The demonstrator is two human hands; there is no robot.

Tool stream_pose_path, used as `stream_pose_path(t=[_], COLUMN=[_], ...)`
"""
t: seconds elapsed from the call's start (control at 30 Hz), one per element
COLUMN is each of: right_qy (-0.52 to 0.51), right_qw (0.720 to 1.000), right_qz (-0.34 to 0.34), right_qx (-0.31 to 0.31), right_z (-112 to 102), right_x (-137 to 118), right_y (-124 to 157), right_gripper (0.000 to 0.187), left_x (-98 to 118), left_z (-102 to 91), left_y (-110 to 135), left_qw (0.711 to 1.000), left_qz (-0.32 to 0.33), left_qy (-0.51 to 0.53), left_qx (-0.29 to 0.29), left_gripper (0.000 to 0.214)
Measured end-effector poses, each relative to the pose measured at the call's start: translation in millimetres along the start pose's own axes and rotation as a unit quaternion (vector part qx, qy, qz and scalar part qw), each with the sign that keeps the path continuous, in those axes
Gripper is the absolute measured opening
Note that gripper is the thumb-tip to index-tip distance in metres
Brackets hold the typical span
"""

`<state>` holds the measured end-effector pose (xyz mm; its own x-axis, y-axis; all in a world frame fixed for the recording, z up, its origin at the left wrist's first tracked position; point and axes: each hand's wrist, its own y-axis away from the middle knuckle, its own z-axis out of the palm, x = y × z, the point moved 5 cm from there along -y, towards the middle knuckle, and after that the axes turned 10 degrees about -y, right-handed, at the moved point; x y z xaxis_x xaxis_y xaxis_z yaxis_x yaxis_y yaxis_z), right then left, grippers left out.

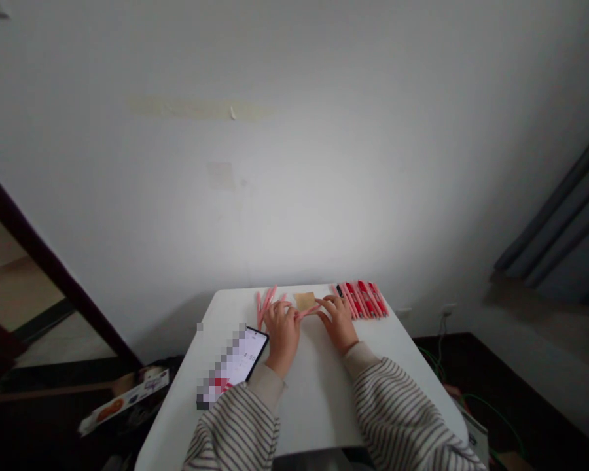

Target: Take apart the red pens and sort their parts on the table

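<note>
My left hand [282,330] and my right hand [339,320] meet near the far edge of a white table [314,399], both in striped sleeves. Between their fingertips lies a thin pink pen [308,311], which both hands pinch. Just behind it sits a small tan piece of paper [305,300]. Several loose pink pen parts [266,302] lie to the left of my left hand. A row of several red and pink pens [364,299] lies to the right of my right hand.
A phone [235,366] with a lit screen lies on the table by my left forearm. A white wall stands right behind the table. A printed box [125,398] lies on the dark floor at the left; cables [439,366] run at the right.
</note>
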<state>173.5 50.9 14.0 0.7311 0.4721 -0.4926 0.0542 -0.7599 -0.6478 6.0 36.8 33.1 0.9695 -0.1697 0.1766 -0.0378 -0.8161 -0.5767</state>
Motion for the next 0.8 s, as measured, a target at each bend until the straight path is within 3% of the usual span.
stream_pose_path(t=[0.17,0.33,0.8], right_qy=[-0.023,-0.058,-0.088], right_qw=[1.000,0.997,0.996], right_qz=[-0.009,-0.012,-0.013], right_qx=[-0.015,-0.053,0.027], right_z=[0,5,-10], right_x=[5,8,8], right_y=[1,1,-3], right_gripper=[0.030,0.020,0.013], left_x=[2,2,-8], left_z=[10.4,11.6,9.0], left_y=[-2,-3,4], left_qw=[0.999,0.995,0.994], left_qz=[0.021,0.061,0.031], left_qy=[0.038,0.071,0.080], left_qx=[-0.005,0.025,0.074], left_gripper=[0.017,0.015,0.013])
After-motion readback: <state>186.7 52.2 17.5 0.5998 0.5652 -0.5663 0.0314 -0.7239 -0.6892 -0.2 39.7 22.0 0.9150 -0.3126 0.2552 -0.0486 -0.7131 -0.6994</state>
